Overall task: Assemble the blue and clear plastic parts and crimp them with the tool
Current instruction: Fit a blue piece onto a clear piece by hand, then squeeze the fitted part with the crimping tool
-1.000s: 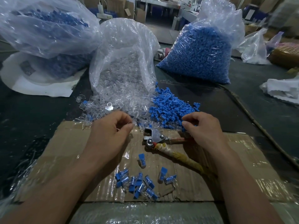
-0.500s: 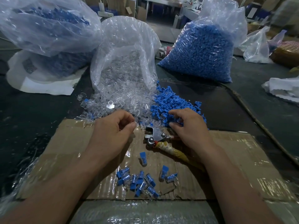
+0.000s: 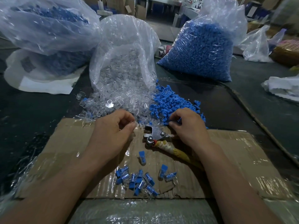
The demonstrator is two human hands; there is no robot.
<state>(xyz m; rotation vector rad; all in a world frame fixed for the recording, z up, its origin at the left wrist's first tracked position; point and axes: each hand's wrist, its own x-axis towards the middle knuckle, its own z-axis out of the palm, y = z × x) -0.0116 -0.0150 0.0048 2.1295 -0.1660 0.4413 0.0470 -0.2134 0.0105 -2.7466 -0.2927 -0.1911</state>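
A sheet of taped cardboard [image 3: 64, 159] is laid on the dark worktop [image 3: 24, 118], and both hands are held over its far edge. The left hand [image 3: 113, 135] is curled, its thumb closed against the forefinger at the near edge of the clear pile [image 3: 116, 101]; whether a clear part is pinched there cannot be told. The right hand [image 3: 189, 126] is curled over the near edge of the blue pile [image 3: 171, 102], and a blue part [image 3: 178, 122] is pinched between its thumb and fingertips.

The tool [image 3: 155, 135] is left lying on the cardboard between the two hands, touched by neither. Its metal head is turned towards the piles, and its tape-wrapped handle is hidden in part under the right wrist.

The clear pile is spilled from the mouth of a clear bag [image 3: 126, 62] laid on its side, and the blue pile is found just to the right of it, touching it. A full blue bag [image 3: 202, 50] is stood behind the blue pile. Another bag [image 3: 45, 25] with blue contents is seen at the far left.

On the near part of the cardboard a cluster of assembled pieces [image 3: 139, 181] is gathered, blue set into clear. One single piece [image 3: 142, 157] is placed apart, between the cluster and the tool.
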